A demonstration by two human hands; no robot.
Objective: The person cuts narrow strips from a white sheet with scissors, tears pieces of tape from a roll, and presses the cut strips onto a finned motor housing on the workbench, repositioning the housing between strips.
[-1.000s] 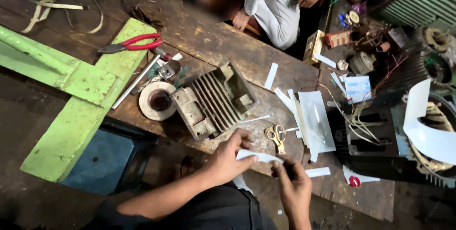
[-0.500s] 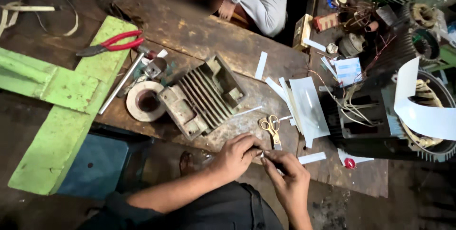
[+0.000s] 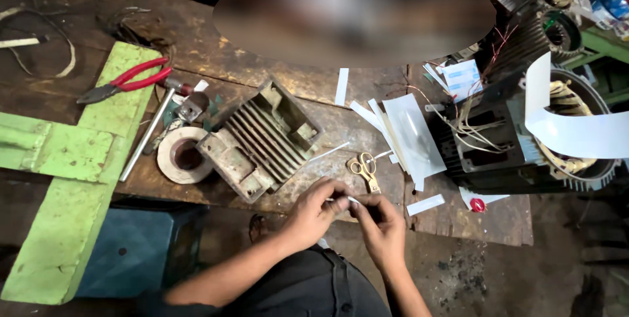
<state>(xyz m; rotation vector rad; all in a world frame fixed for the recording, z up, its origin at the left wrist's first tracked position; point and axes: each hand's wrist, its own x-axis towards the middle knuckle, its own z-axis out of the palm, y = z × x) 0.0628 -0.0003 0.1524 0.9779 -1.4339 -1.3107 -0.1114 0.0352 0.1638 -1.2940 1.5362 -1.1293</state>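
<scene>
My left hand (image 3: 318,209) and my right hand (image 3: 380,224) meet at the near edge of a worn wooden workbench (image 3: 275,68). Together they pinch a narrow white paper strip (image 3: 352,200), folded small between the fingertips. Just beyond them lie small yellow-handled scissors (image 3: 364,166). A finned grey metal motor housing (image 3: 261,139) sits to the left of the scissors. More white paper sheets and strips (image 3: 409,135) lie to the right.
An open electric motor (image 3: 511,140) with copper windings and loose wires stands at the right, a curled white sheet (image 3: 576,127) over it. Red-handled pliers (image 3: 128,80), a metal rod, a tape roll (image 3: 183,154) and a green frame (image 3: 72,160) lie left. Another person sits across the bench.
My hands drew close together and the long strip between them is now folded short. The view shifted nearer to the bench.
</scene>
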